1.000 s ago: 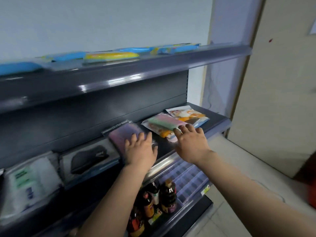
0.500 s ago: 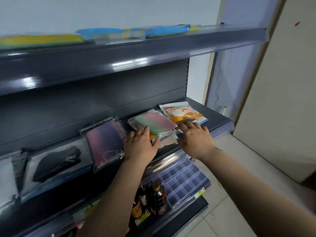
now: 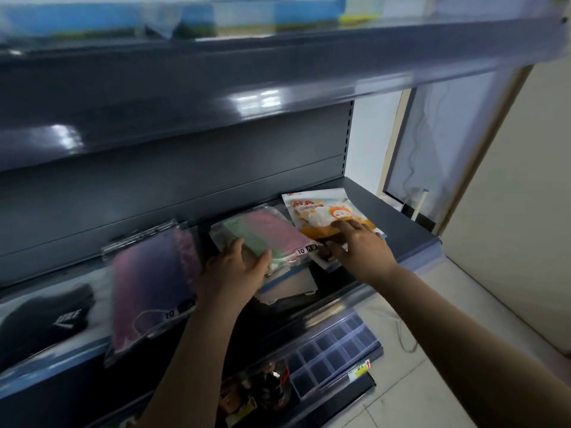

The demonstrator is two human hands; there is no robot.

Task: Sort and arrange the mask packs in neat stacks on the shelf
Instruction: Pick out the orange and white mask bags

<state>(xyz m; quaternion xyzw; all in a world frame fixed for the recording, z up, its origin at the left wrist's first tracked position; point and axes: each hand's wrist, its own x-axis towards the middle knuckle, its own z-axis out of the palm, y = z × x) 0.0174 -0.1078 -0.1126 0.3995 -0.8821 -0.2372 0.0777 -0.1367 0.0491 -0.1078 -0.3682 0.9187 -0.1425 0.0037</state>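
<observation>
On the dark grey shelf [image 3: 398,220] lie several mask packs. My left hand [image 3: 231,273] grips the near left corner of a clear pack of green and pink masks [image 3: 272,233], thumb on top. My right hand [image 3: 361,248] lies flat with spread fingers on the near end of an orange and white mask pack [image 3: 321,210] at the right. A purple mask pack [image 3: 148,282] sits left of my left hand, and a black mask pack [image 3: 43,316] lies further left. White packs [image 3: 290,282] stick out from under the green and pink one.
The upper shelf [image 3: 278,72] overhangs close above, with blurred blue and yellow packs [image 3: 197,17] on it. Below are dark bottles [image 3: 268,393] and a clear divider tray [image 3: 333,347]. A beige door [image 3: 509,211] and tiled floor lie to the right.
My left hand left the purple pack and moved right onto the green and pink pack. My right hand slid further right onto the orange pack. The view has come closer to the shelf.
</observation>
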